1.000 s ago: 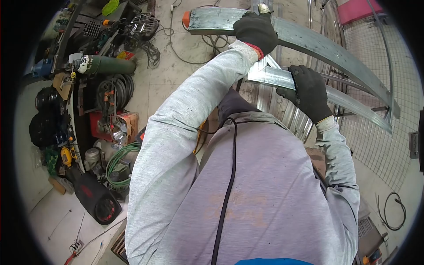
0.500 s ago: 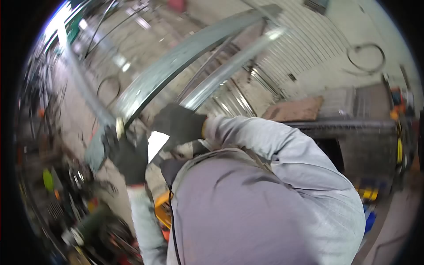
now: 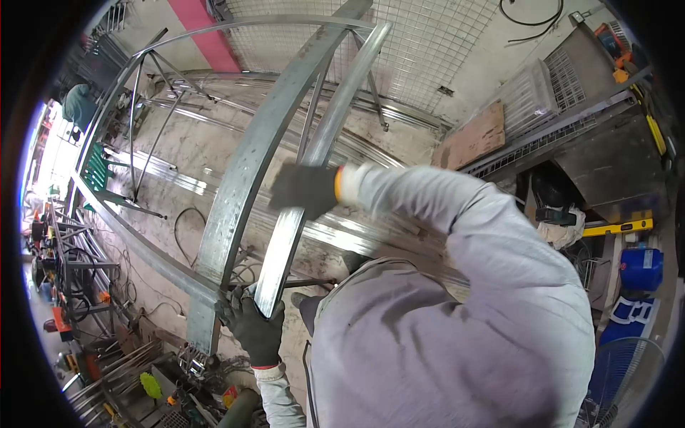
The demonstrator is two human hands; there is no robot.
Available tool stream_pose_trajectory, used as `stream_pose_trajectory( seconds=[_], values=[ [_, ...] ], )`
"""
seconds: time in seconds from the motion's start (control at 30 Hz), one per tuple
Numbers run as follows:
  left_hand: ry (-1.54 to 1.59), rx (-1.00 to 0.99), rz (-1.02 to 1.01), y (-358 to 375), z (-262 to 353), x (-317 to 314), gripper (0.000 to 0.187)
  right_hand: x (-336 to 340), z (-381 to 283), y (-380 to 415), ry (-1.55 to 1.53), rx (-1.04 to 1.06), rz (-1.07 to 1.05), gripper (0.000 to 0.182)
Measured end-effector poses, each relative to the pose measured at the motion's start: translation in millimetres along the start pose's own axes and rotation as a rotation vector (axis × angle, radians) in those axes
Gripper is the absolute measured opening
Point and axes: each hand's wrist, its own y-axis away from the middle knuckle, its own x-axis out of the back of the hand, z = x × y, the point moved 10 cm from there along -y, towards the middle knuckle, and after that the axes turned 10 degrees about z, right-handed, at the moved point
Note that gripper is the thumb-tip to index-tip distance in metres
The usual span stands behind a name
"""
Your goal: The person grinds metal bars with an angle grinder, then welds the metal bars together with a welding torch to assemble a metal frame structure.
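My left hand (image 3: 258, 329), in a dark glove, grips the lower end of a shiny straight metal tube (image 3: 282, 242), beside the corner where a curved frame (image 3: 143, 246) meets a wide grey metal beam (image 3: 239, 171). Further up the same tube, my right hand (image 3: 307, 191), also gloved and slightly blurred, is closed over it; its fingertips are partly hidden. The tube slants up beside the wide beam, its far end near the frame's far rail.
A green chair (image 3: 100, 175) stands at the left. Tools and a yellow-green disc (image 3: 150, 385) lie lower left. At right are a brown board (image 3: 471, 137), a dark workbench (image 3: 614, 164), a yellow level (image 3: 617, 227) and a blue container (image 3: 641, 269). Long metal tubes lie on the floor.
The view has turned and become sharper, with more of the frame visible. The shiny tube now extends down between the hands, and the hands appear farther apart.
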Motion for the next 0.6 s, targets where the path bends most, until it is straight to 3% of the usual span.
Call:
stream_pose_trajectory(
  seconds=[0.13,0.23,0.43,0.6],
  values=[
    [0.002,-0.017,0.044,2.1,-2.2,-0.4,0.075,52.4,110.8,50.1,0.380,-0.148,-0.083,0.035],
    [0.014,-0.032,0.034,0.2,1.1,1.1,0.075,62.8,145.3,63.0,0.410,-0.182,-0.155,0.038],
    [-0.017,-0.035,0.005,2.8,-3.0,-1.6,0.082,39.0,164.9,60.8,0.421,-0.161,-0.338,0.042],
    [-0.023,-0.035,-0.010,1.2,-3.3,-3.9,0.085,44.8,160.5,60.5,0.389,-0.141,-0.276,0.040]
  ],
)
